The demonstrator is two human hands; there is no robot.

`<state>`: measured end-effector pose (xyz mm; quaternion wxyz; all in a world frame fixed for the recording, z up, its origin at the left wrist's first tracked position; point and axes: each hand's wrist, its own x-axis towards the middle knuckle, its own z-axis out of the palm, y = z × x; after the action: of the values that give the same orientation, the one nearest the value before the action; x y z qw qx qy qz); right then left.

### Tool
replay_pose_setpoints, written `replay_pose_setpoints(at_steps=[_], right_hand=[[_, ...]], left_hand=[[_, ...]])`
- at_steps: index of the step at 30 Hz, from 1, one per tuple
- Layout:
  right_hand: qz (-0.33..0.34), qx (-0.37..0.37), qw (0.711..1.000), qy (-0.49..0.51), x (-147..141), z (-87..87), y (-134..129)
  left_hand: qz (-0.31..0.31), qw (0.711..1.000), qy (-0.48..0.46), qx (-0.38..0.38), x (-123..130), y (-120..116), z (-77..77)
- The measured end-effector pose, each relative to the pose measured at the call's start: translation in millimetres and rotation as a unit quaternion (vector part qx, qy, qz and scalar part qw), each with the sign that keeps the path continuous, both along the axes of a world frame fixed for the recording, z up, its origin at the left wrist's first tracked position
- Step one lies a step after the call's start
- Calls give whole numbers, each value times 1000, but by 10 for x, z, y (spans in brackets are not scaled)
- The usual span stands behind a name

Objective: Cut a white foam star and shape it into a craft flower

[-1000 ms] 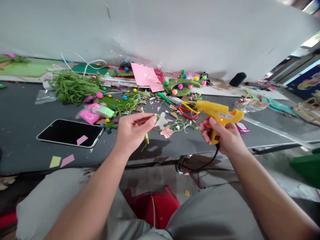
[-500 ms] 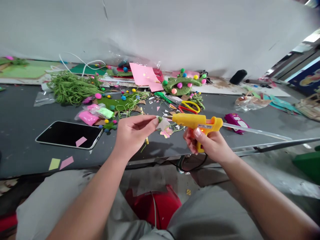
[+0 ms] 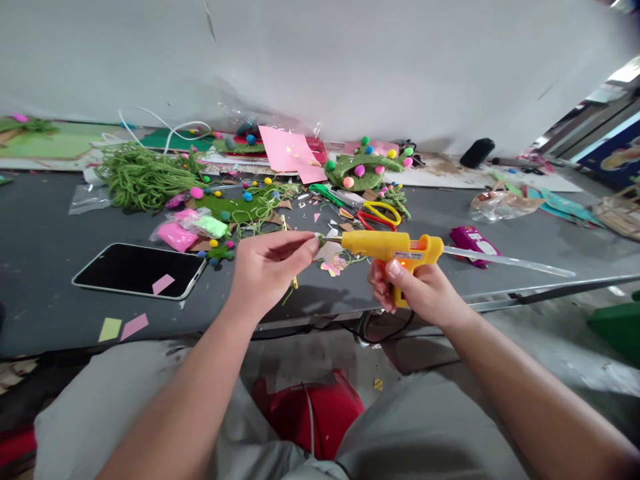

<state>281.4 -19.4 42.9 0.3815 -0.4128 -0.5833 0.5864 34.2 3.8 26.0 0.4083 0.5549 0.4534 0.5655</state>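
Wrapped round the grip of a yellow hot glue gun point(image 3: 375, 245), my right hand point(image 3: 415, 283) holds it level with the nozzle pointing left. A clear glue stick point(image 3: 510, 260) juts from its back, and a small orange light glows on the handle. My left hand point(image 3: 275, 270) pinches a small green piece point(image 3: 321, 241) between thumb and fingertips; its exact kind is too small to make out. The nozzle tip meets or nearly touches this piece. Just behind the nozzle shows a white paper-like shape point(image 3: 329, 251), partly hidden.
A phone point(image 3: 140, 270) lies at left, near a heap of green yarn point(image 3: 145, 177). Scissors point(image 3: 383, 213) with red and yellow handles lie behind the glue gun. Pompom-dotted green felt point(image 3: 360, 172) rests at the back. A purple packet point(image 3: 474, 245) sits right, beneath the glue stick.
The glue gun has shifted slightly left, bringing its nozzle up to the small green piece in my left hand. My left hand has hardly moved.
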Motion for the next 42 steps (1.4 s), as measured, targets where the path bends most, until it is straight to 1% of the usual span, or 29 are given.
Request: replay_pose_setpoints(at_steps=[11, 18, 22, 27, 29, 31, 33, 34, 35, 36, 37, 38, 40, 42], right_hand=[[8, 5, 1000, -9, 4, -9, -5], [10, 42, 998, -44, 35, -44, 4], [1, 50, 997, -61, 50, -62, 7], [-32, 49, 996, -68, -5, -11, -32], [-60, 57, 994, -68, -21, 36, -38], [-103, 87, 988, -72, 21, 78, 3], [-176, 134, 970, -96, 163, 88, 116], [-223, 157, 954, -124, 278, 74, 199], [-286, 166, 928, -169, 418, 48, 294], [-343, 153, 898, -228, 577, 8, 395], [-381, 142, 869, -282, 747, -41, 497], [-395, 129, 847, -333, 917, -98, 594], [-411, 104, 825, -373, 1220, -220, 756], [-416, 90, 809, -406, 1432, -340, 873]], left_hand=[[5, 1000, 0, -2, -2, -7, -7], [10, 1000, 2, -2, -1, 3, 2], [10, 1000, 4, 2, 1, 6, 5], [11, 1000, 1, -6, 1, -1, 2], [16, 1000, 5, -6, 3, -4, 10], [23, 1000, 10, -2, 6, -6, 20], [32, 999, 16, 5, 8, -7, 27], [36, 999, 21, 11, 9, -7, 28], [40, 999, 27, 19, 10, -6, 28], [43, 998, 34, 26, 10, -6, 27], [46, 998, 42, 31, 10, -5, 24], [48, 997, 50, 34, 11, -4, 20], [47, 997, 60, 32, 16, -2, 12], [42, 997, 65, 24, 24, 1, 6]])
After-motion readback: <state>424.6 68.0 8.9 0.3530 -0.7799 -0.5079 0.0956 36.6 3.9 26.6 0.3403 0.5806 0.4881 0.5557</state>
